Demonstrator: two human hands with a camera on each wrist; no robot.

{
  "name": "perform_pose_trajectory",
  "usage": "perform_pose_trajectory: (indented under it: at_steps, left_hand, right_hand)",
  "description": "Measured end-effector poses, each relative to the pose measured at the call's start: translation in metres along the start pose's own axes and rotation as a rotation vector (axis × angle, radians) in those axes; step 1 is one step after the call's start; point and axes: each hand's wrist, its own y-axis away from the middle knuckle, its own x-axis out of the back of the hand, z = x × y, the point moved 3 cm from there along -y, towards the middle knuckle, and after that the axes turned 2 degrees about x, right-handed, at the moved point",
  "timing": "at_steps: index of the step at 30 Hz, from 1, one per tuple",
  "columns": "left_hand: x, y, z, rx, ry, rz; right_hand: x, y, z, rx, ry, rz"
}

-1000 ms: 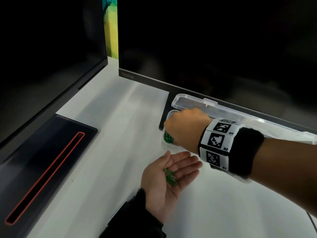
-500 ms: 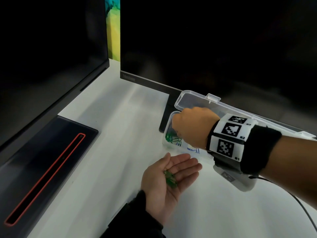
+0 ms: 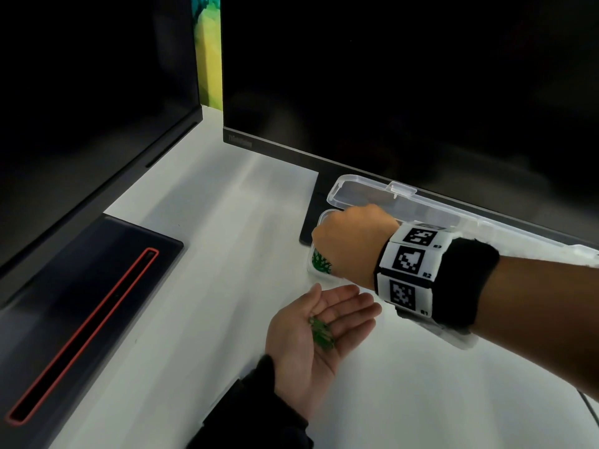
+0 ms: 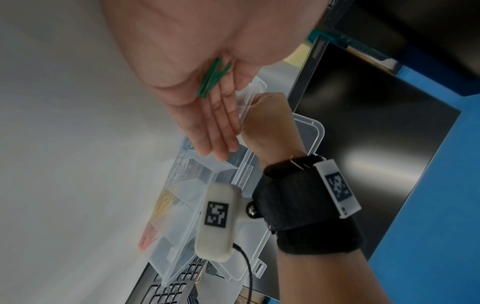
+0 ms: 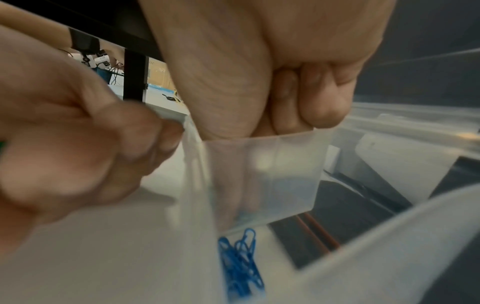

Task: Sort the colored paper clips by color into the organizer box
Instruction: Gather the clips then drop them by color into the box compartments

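Observation:
My left hand (image 3: pixel 340 315) lies palm up on the white table, fingers straight, with several green paper clips (image 3: pixel 322 334) loose in the palm; the left wrist view shows the same clips (image 4: pixel 214 79). Just beyond it, my right hand (image 3: pixel 350 241) hangs over the left end compartment of the clear organizer box (image 3: pixel 310 270), where more green clips (image 3: pixel 321 260) lie. Its thumb and forefinger dip behind a frosted divider (image 5: pixel 262 174), so their tips are hidden; the other fingers (image 5: pixel 319 98) are curled. Blue clips (image 5: pixel 240 265) fill the neighbouring compartment.
The box lid (image 3: pixel 363 192) stands open against a dark monitor (image 3: pixel 405 92). A second monitor (image 3: pixel 81 108) and its dark base with a red-edged slot (image 3: pixel 81 319) fill the left. Yellow clips (image 4: pixel 163 203) and red clips (image 4: pixel 148 236) sit in other compartments. A keyboard (image 4: pixel 168 288) lies nearby.
My right hand shifted right, uncovering the green and blue clips in the box, then came back left over the green compartment. The left hand stayed put, palm up.

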Motion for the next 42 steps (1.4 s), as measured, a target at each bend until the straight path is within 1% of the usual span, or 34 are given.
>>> perform_pose_trajectory:
  at_steps: [4, 7, 11, 17, 22, 29, 32, 33, 35, 36, 38, 39, 40, 42]
  left_hand:
    - [0.000, -0.001, -0.001, 0.001, 0.006, -0.012]
    - [0.000, 0.000, 0.000, 0.000, -0.009, -0.003]
    - [-0.001, 0.000, 0.000, 0.010, -0.013, 0.012]
    - [0.000, -0.001, -0.001, 0.010, 0.017, -0.005]
    - [-0.001, -0.001, 0.000, 0.011, 0.030, 0.006]
    - [-0.002, 0.001, 0.000, 0.015, 0.031, 0.029]
    - [-0.002, 0.001, 0.000, 0.016, 0.036, 0.039]
    - [-0.003, 0.001, 0.000, 0.018, 0.040, 0.042]
    - [-0.002, 0.001, 0.000, 0.017, 0.045, 0.048]
    - [-0.002, 0.001, -0.001, 0.014, 0.044, 0.052]
    - [-0.002, 0.000, -0.001, 0.009, 0.038, 0.060]
    - [-0.002, 0.000, -0.001, 0.008, 0.036, 0.063]
    - [-0.002, -0.001, -0.001, 0.007, 0.037, 0.065]
    - [-0.003, -0.001, -0.002, 0.005, 0.039, 0.068]
  right_hand:
    - [-0.002, 0.001, 0.000, 0.018, 0.014, 0.023]
    - [0.001, 0.003, 0.001, 0.025, 0.015, 0.002]
    - [0.005, 0.009, 0.012, 0.007, -0.076, -0.026]
    - [0.005, 0.013, 0.028, -0.074, -0.176, 0.040]
    - [0.003, 0.013, 0.029, -0.060, -0.256, -0.002]
    - [0.006, 0.018, 0.030, -0.026, -0.368, -0.007]
    - [0.005, 0.019, 0.031, -0.023, -0.467, -0.001]
    - [0.005, 0.020, 0.031, -0.036, -0.523, 0.001]
    - [0.003, 0.026, 0.033, -0.105, -0.728, 0.011]
    - [0.001, 0.030, 0.034, -0.148, -0.908, 0.014]
    - [-0.008, 0.042, 0.036, -0.243, -1.416, 0.014]
    - [-0.014, 0.048, 0.035, -0.273, -1.662, -0.029]
    - [-0.022, 0.052, 0.034, -0.283, -1.881, -0.076]
    - [-0.034, 0.058, 0.032, -0.259, -2.171, -0.115]
